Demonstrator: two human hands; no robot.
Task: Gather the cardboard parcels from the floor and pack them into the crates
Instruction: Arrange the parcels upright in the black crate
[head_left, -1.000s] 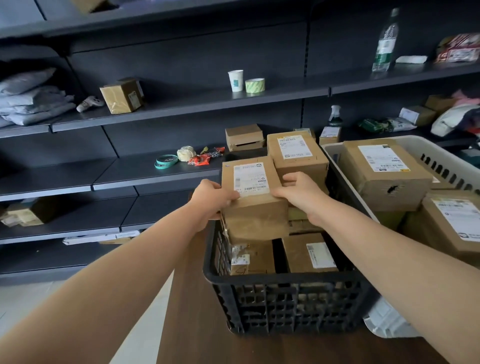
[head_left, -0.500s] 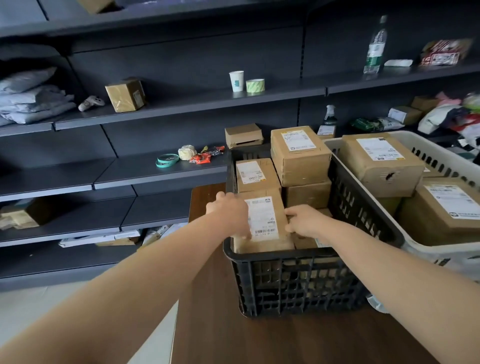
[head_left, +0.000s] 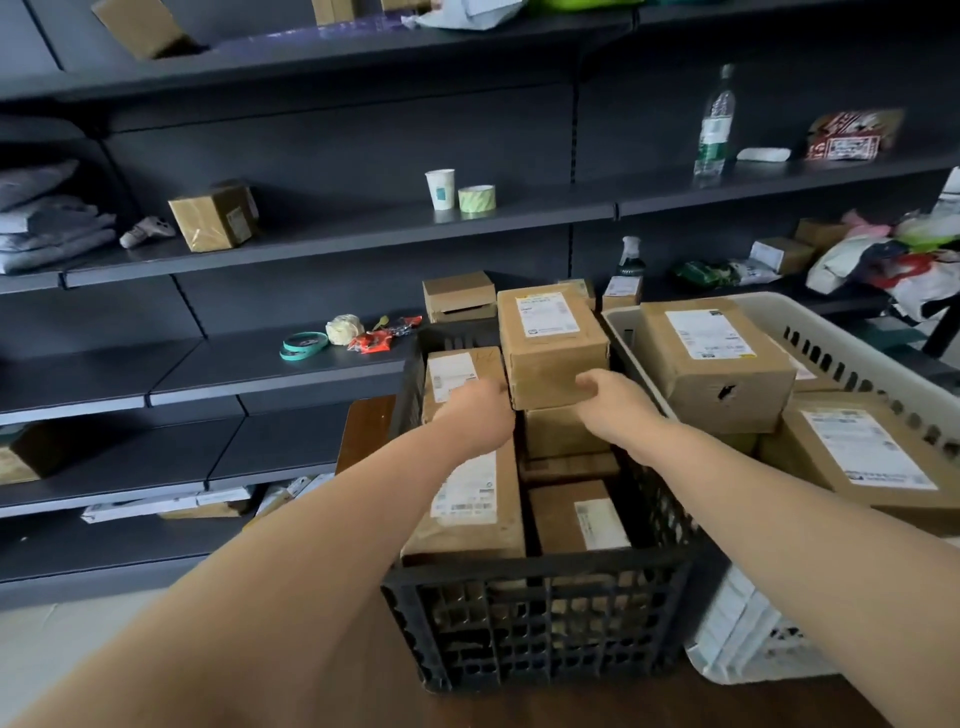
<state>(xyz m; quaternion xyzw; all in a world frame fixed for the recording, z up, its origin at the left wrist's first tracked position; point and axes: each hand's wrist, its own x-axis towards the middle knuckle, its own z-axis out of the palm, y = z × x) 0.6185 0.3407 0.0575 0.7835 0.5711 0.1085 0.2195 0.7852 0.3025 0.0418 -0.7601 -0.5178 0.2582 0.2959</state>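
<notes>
With the white crate (head_left: 748, 639) on the right heaped full, the black crate (head_left: 535, 623) takes a far stack whose topmost parcel (head_left: 553, 345) the person apparently squares, right hand (head_left: 618, 408) curled round its near edge, left hand (head_left: 478, 410) grip hidden.

legible text: none | parcel (head_left: 553, 364) label: blurred | bottle (head_left: 716, 130) label: blurred | red packet (head_left: 847, 136) print: unreadable
</notes>
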